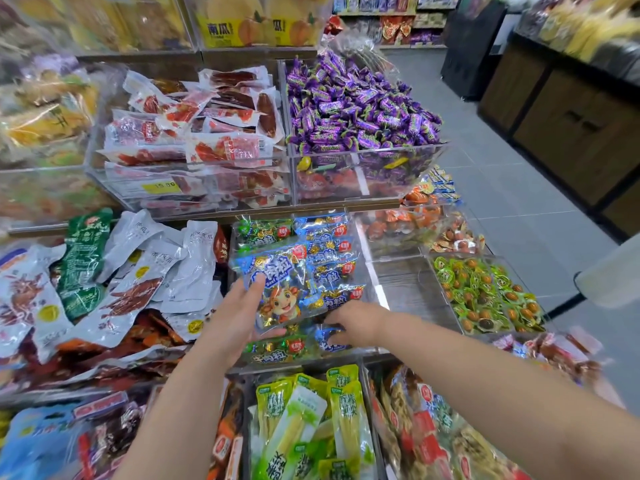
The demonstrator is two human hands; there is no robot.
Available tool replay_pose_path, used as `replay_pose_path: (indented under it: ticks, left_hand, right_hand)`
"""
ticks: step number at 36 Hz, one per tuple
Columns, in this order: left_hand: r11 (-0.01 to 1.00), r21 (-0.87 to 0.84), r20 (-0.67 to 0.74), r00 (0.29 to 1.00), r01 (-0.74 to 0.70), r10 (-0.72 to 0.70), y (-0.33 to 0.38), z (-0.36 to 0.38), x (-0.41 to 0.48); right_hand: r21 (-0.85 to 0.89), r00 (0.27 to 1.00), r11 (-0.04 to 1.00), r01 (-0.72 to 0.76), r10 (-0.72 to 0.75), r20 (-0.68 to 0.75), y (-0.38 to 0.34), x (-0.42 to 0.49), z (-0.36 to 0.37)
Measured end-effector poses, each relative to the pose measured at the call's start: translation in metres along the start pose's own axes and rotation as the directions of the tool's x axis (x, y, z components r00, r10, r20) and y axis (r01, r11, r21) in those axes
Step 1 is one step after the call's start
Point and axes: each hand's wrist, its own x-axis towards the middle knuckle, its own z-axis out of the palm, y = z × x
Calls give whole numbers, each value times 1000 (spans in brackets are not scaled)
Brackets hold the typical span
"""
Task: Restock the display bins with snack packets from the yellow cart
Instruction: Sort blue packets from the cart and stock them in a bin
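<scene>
My left hand (239, 317) holds a blue beef-snack packet (277, 289) with a cartoon cow, thumb on its front, over a clear display bin (360, 237). That bin holds several blue packets (329, 251) and a few green ones (263, 232). My right hand (356, 323) reaches into the bin's near end, fingers curled around a small blue packet (329, 339) lying there. A green packet (277, 348) lies along the bin's front edge. The yellow cart is out of view.
A purple candy bin (360, 109) and a red sausage bin (194, 140) sit on the tier above. A bare clear bin (408, 289) and green-wrapped sweets (485, 292) lie to the right. Yellow-green packets (311, 420) fill the bin below. The grey aisle floor (519, 188) runs right.
</scene>
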Motion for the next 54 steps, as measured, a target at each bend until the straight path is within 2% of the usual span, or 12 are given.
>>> replay_pose_path:
  ticks: [4,7,9,14,18,24,32,38,40,43,51,54]
  left_hand:
    - [995,98,78,997,5,-13,-2,10,4]
    - [966,256,100,995,-11,-15,-4,23,5]
    - [949,314,120,993,-28,-10,-7,37,6]
    - [882,465,179,984,-77,-9,-14,58,15]
    - [690,698,212,976,-191,56,-12,57,18]
    - [475,858,235,972,-194,-27,-18,52,12]
    - [247,953,136,975,-177,174,-27,62,8]
    - [136,943,169,789,-304,590,-24,61,1]
    - [43,937,266,789,-346,554,-21,59,4]
    - [-237,898,435,833,-371,342,-17,60,13]
    - [-341,884,396,900,-320,182,-31,64,23]
    - [-282,905,371,914,-317,164,-30,67,30]
  right_hand:
    - [373,999,927,-32,27,19,19,-18,-37]
    - [812,993,581,57,50,-106,31,-40,-66]
    - [872,957,459,169,136,-257,31,-45,-72]
    - [651,875,742,160,199,-441,29,-36,-62]
    - [597,873,797,95,222,-435,38,-30,-49]
    - [476,721,876,80,279,-634,44,-20,-39]
    - [406,689,906,120,218,-691,36,-9,-33]
    - [383,785,919,91,170,-595,31,-3,-30]
    - [207,858,978,37,75,-508,31,-1,-28]
    - [36,922,999,5,10,-388,32,1,-31]
    - [-223,900,962,-159,48,-432,24,0,-30]
    - [-205,891,959,-197,88,-445,21,4,-19]
